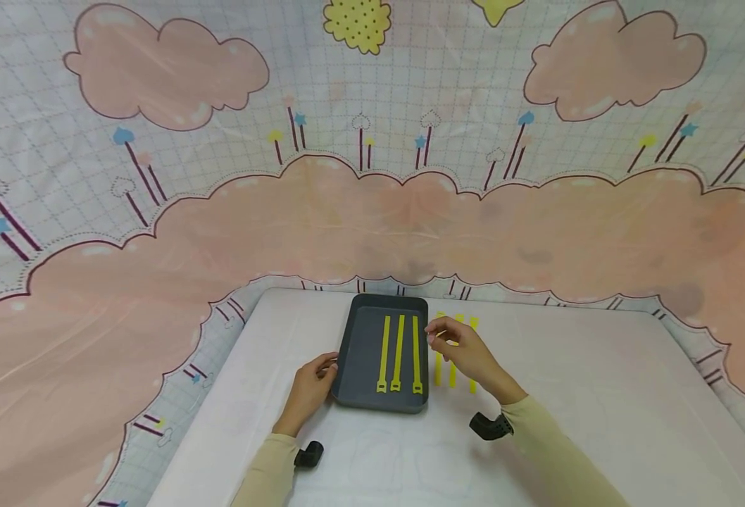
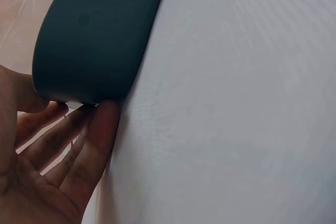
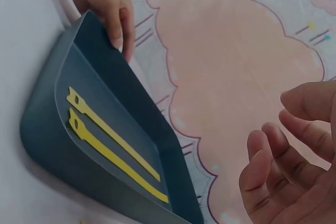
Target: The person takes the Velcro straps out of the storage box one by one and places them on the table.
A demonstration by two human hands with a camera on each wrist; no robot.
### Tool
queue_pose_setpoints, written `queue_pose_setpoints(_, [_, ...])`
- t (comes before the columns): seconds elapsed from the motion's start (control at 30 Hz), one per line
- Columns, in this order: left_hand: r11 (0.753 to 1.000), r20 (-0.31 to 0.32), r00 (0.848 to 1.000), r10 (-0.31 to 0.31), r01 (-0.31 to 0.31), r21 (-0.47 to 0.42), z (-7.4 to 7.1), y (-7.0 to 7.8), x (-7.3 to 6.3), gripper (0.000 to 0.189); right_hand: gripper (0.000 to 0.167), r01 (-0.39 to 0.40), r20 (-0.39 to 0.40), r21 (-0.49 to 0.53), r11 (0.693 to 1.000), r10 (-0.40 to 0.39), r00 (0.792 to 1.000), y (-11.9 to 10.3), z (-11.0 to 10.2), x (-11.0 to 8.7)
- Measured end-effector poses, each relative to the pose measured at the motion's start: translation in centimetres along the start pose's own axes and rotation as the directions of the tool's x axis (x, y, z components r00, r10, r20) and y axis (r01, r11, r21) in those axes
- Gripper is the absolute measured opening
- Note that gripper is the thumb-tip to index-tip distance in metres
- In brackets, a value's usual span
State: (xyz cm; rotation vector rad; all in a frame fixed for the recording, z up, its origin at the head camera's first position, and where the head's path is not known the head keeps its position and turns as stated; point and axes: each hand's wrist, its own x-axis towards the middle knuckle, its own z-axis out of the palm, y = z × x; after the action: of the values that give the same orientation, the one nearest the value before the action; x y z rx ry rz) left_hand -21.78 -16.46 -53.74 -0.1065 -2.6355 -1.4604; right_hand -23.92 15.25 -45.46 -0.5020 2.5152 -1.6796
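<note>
A dark grey rectangular tray [image 1: 358, 352] lies on the white table. Inside it are three yellow cable straps [image 1: 400, 352] with slotted heads, side by side lengthwise. My left hand [image 1: 309, 391] touches the tray's near left side; the left wrist view shows its fingertips against the tray wall [image 2: 89, 40]. Above the tray's right edge hovers my right hand [image 1: 465, 352], fingers loosely bent and holding nothing. Beneath and beside that hand, more yellow straps [image 1: 473, 385] lie on the table, partly covered by it. Two straps [image 3: 113, 148] in the tray show in the right wrist view.
The white table [image 1: 600, 380] extends to both sides of the tray. Behind it hangs a patterned cloth [image 1: 442, 225] with clouds. A black wrist device [image 1: 490, 426] sits on the right wrist, another [image 1: 309, 455] on the left.
</note>
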Motion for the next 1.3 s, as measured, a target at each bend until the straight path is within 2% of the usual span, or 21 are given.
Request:
queue_pose_setpoints(0.33, [1.000,0.003,1.000,0.005,-0.004,-0.004,0.1,-0.4,0.2,0.031,0.016,0.086,0.010,-0.076,0.993,-0.085,0.996,-0.3,2.3,0.3])
queue_pose_setpoints(0.6, [1.000,0.000,1.000,0.005,-0.005,-0.001,-0.1,-0.3,0.2,0.031,0.021,0.120,0.018,-0.111,0.987,-0.118,0.993,0.1,3.9,0.8])
queue_pose_setpoints(0.9, [1.000,0.001,1.000,0.001,-0.001,-0.004,-0.1,-0.1,-0.1,0.030,0.028,0.221,0.044,-0.153,0.963,-0.217,0.975,0.1,5.5,1.2])
queue_pose_setpoints(1.07, [1.000,0.004,1.000,0.004,-0.004,0.001,-0.1,-0.1,-0.1,0.030,0.028,0.247,0.086,-0.240,0.939,-0.233,0.969,0.0,6.0,1.7])
queue_pose_setpoints(1.3, [1.000,0.003,1.000,-0.010,0.010,-0.004,0.0,-0.2,0.0,0.030,0.031,0.301,0.164,-0.409,0.861,-0.255,0.953,-0.4,6.1,2.0])
